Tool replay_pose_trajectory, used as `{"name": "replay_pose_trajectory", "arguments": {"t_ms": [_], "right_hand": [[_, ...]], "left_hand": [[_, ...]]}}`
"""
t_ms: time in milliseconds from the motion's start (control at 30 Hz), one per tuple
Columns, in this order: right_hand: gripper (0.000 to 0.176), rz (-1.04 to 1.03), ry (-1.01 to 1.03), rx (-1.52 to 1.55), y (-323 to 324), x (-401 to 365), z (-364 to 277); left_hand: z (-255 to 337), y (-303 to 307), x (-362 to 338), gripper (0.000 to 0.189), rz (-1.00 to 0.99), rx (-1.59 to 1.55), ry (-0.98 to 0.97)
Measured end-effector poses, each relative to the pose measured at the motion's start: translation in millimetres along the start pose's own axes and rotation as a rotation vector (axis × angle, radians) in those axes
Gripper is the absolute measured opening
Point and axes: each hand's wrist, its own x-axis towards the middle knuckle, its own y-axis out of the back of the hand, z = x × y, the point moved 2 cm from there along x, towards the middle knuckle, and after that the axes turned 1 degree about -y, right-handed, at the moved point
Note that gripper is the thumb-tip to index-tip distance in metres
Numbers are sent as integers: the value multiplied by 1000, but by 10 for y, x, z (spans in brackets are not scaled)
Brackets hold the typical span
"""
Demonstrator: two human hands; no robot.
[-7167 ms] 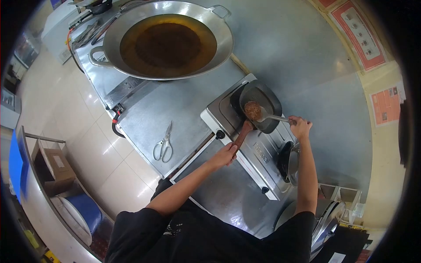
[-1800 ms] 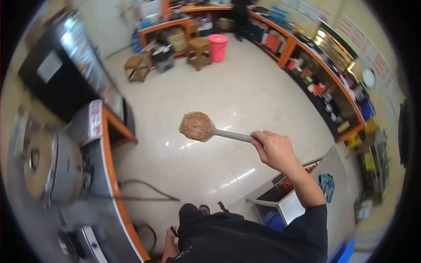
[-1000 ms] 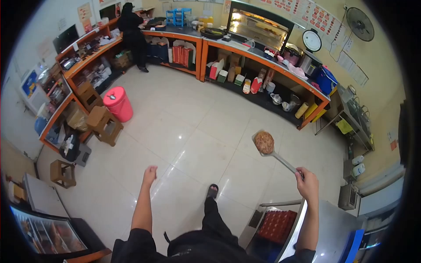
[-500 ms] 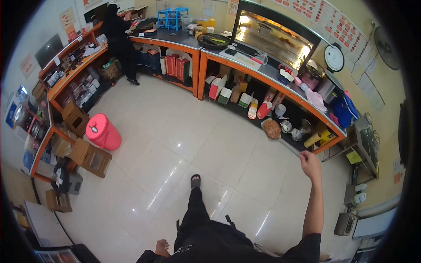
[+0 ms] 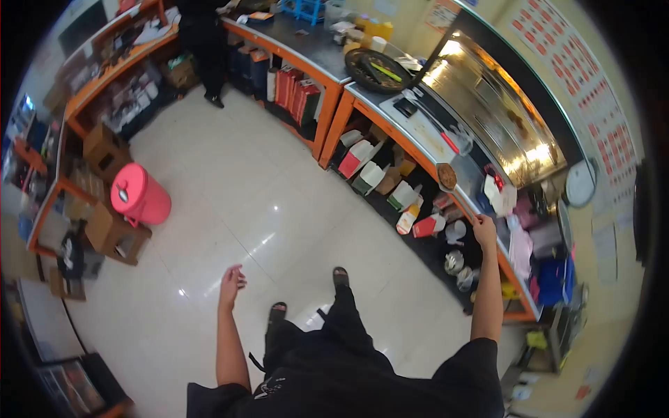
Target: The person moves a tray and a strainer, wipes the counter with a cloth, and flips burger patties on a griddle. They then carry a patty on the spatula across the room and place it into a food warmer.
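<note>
My right hand (image 5: 483, 230) is closed around the handle of a long-handled utensil. Its far end bears a brown, crusty-looking piece of food (image 5: 447, 175), which overlaps the edge of the counter (image 5: 418, 127) in this view. My left hand (image 5: 232, 285) hangs in front of me over the tiled floor, empty, with the fingers apart. Beyond the food, a lit glass display warmer (image 5: 498, 104) stands on the counter. A red-handled tool (image 5: 449, 142) lies on the worktop before it.
Folded cartons (image 5: 369, 177) and metal bowls (image 5: 454, 262) fill the shelf below. A black pan (image 5: 378, 70) sits farther along the counter. On the left stand a pink lidded bucket (image 5: 141, 195) and cardboard boxes (image 5: 115, 233). A person in black (image 5: 202, 49) stands at the back.
I have stepped closer to the counter and display warmer. The food on the utensil has moved from over the shelf front to the counter edge. My left hand has swung forward.
</note>
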Motion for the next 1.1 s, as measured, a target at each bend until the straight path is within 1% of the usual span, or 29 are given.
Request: {"name": "replay_pose_trajectory", "arguments": {"t_ms": [67,133,200,300,367,500,633,667,767,833,900,933,967,1000,1033,1067,1100], "right_hand": [[31,-35,19,-63,-204,676,-19],[32,-98,42,-102,-468,1443,77],[33,-148,54,-126,-696,2127,250],[31,-205,90,-197,-756,2881,234],[31,-249,153,-236,-781,3297,230],[30,-299,225,-342,-912,3967,234],[30,-329,235,-517,-906,4265,109],[30,-391,192,-553,-970,4488,207],[29,-397,181,-675,-664,4460,-130],[26,-307,125,-803,-556,4746,153],[26,-355,241,-765,-183,4625,223],[24,-387,224,-560,-1,4495,320],[22,-417,205,-353,173,4294,424],[21,-417,157,-253,318,4052,461],[20,-429,127,-150,382,3816,473],[22,-367,149,20,420,3517,474],[26,-382,247,19,492,3180,269]], "left_hand": [[246,-408,-10,31,32,-46,-48],[95,-683,-65,28,174,-134,43],[-230,-874,-243,26,291,-209,166],[-703,-1160,-616,26,391,-155,427],[-811,-1379,-858,26,422,-162,500],[-978,-1705,-1036,26,428,-121,610],[-1102,-1872,-1086,28,392,-77,623],[-1106,-1889,-1081,29,386,-82,617],[-1145,-1885,-1210,29,410,-113,616],[-1187,-1842,-1371,30,450,-153,604],[-1370,-1795,-1671,32,532,-251,645],[-1525,-1749,-1880,33,570,-295,664],[-1941,-1685,-2132,35,614,-360,690],[-2255,-1660,-2373,35,575,-368,747],[-2343,-1620,-2625,34,553,-389,804],[-2478,-1589,-2848,32,505,-340,877],[-2518,-1590,-3051,31,466,-303,950]]}}
